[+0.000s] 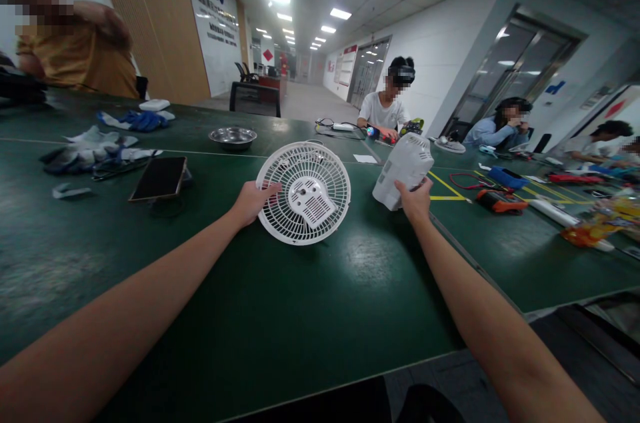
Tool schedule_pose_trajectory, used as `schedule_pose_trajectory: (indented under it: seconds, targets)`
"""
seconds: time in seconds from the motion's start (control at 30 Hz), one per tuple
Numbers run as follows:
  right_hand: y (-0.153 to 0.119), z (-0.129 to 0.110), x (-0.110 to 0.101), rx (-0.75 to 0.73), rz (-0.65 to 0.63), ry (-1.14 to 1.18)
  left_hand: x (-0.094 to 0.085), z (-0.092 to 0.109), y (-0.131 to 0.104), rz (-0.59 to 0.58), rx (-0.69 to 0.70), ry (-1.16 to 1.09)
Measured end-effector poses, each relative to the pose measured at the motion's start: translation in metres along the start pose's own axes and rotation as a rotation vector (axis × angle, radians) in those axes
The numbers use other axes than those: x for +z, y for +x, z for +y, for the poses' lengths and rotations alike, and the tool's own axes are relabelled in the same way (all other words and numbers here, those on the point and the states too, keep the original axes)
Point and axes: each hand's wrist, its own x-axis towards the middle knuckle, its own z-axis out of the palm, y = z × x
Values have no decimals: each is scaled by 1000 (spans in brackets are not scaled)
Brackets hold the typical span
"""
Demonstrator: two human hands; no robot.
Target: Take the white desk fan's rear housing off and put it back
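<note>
My left hand (253, 203) grips the left rim of a round white fan grille (270, 220), thumb over the front. At the grille's middle sits a slotted white plastic hub (314, 202). The disc is tilted up and faces me above the green table. To the right, my right hand (416, 200) is closed round the lower right side of a white plastic fan base (403, 166), a boxy housing with vents at its top end. The grille and the base are apart from each other. Fingers behind both parts are hidden.
On the green table (240, 316) lie a phone (159, 178), work gloves (95, 148) and a steel bowl (233, 136) to the left. An orange multimeter (501, 201) and a blue case (507, 176) lie to the right. Several people sit around the table.
</note>
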Motion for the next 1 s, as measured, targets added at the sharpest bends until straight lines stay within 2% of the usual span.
schedule_pose_trajectory:
  seconds: [0.13,0.27,0.5,0.73,1.0]
  targets:
    - [2,-5,-5,-125,94,115,0,0,-1,1,26,-2]
    - [4,-5,-7,-150,181,161,1,1,-1,13,10,7]
    - [3,-5,-5,-177,142,152,2,3,-5,11,29,6]
    - [0,-9,-7,-112,134,152,0,3,-5,-10,24,13]
    - [1,-9,-6,-182,177,270,0,1,-3,-5,22,10]
